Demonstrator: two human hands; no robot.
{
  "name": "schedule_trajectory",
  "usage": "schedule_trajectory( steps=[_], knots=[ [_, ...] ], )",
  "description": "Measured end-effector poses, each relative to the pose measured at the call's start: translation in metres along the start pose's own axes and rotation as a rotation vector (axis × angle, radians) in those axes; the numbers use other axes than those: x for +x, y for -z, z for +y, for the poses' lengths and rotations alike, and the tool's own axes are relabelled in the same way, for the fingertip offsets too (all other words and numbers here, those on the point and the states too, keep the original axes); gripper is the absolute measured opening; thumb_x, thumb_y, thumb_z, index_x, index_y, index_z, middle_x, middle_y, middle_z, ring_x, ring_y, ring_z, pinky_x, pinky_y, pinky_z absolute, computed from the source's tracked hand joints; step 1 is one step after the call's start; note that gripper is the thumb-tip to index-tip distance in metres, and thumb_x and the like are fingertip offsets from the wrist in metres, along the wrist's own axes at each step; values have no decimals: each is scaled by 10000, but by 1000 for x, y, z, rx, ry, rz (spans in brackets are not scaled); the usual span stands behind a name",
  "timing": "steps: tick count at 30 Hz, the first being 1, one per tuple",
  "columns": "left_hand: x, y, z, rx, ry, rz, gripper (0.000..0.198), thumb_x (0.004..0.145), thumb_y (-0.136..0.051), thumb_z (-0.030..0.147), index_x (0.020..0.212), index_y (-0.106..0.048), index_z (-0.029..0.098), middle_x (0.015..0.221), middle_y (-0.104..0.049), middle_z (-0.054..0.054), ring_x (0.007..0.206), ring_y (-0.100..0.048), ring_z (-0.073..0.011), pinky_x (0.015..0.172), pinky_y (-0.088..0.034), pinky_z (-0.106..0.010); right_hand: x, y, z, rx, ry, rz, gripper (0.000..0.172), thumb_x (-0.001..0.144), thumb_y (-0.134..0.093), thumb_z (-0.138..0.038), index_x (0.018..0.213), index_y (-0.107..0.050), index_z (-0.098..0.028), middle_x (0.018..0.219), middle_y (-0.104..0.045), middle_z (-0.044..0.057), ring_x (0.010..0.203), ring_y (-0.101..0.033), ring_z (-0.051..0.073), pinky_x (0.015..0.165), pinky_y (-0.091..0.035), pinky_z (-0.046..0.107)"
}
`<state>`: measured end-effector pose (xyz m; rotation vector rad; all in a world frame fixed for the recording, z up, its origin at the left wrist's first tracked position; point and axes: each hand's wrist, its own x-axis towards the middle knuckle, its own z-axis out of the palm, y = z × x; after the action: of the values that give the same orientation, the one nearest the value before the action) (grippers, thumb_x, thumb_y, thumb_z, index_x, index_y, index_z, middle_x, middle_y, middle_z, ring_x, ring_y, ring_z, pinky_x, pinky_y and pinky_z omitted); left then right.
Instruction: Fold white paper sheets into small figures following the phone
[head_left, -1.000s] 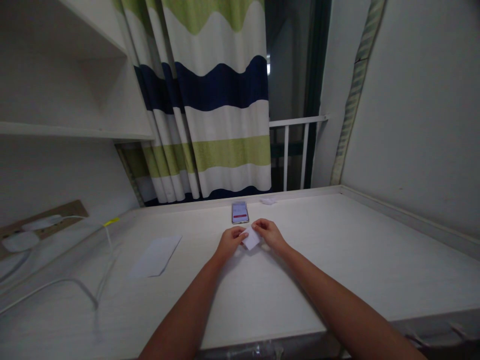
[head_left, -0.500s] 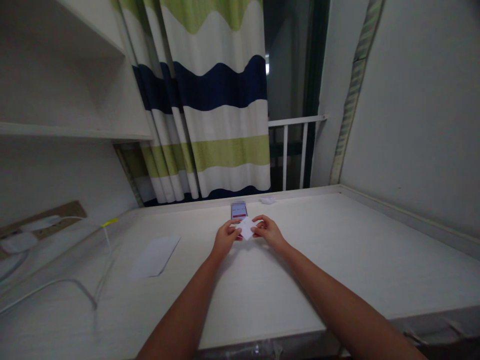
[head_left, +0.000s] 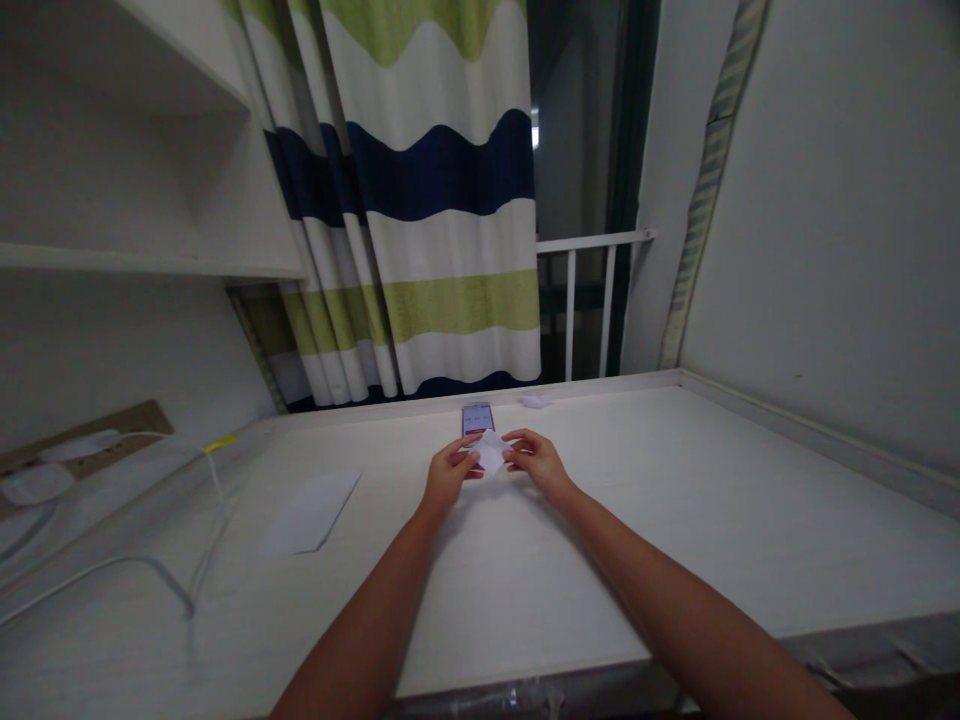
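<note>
A small folded piece of white paper is held up between my two hands over the white tabletop. My left hand pinches its left side between thumb and fingers. On the other side, my right hand grips the right corner in the same way. The paper looks roughly diamond-shaped, with one point upward; its finer creases are too small to make out. Just behind it lies a phone with a lit screen, its lower end partly covered by the paper and my left fingers.
White sheets of paper lie on the left. A small white folded paper piece rests by the back edge. Pale cables and a power strip are at far left, beneath a shelf. A striped curtain hangs behind.
The paper has tilted and shifted very slightly to the left and upward between my fingers. Both hands keep their hold, nearly in the same place.
</note>
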<state>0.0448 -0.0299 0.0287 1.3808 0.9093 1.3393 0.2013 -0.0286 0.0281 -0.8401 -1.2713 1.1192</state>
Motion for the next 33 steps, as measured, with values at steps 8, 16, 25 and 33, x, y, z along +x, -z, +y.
schedule_trajectory(
  steps=[8, 16, 25, 33],
  knots=[
    [2, -1, -2, -19, 20, 56, 344, 527, -681, 318, 805, -646, 120, 686, -644, -47, 570, -579, -126, 526, -485, -238, 1, -1, 2, -41, 16, 20, 135, 530, -626, -217, 638, -574, -155, 594, -548, -21, 542, -503, 89, 495, -432, 220],
    [0, -1, 1, -42, 42, -1, 342, 494, -706, 303, 770, -639, 111, 652, -650, -42, 543, -584, -126, 533, -487, -246, 3, 0, 5, -31, 10, -70, 238, 506, -662, -237, 719, -611, -144, 634, -602, -6, 531, -528, 98, 504, -441, 231],
    [1, -1, 2, -32, 61, -34, 292, 491, -705, 231, 752, -666, 105, 669, -665, -48, 542, -590, -126, 576, -499, -263, 6, 6, 6, -108, 94, -82, 123, 530, -642, -203, 637, -651, -144, 571, -595, 1, 489, -527, 96, 501, -436, 233],
    [-1, -1, 6, -88, 92, -11, 202, 515, -658, 163, 709, -677, 112, 638, -659, -38, 533, -585, -115, 597, -504, -262, 3, 8, -5, -76, 124, -157, 127, 556, -611, -170, 668, -670, -162, 653, -607, 0, 552, -550, 90, 569, -475, 246]
  ],
)
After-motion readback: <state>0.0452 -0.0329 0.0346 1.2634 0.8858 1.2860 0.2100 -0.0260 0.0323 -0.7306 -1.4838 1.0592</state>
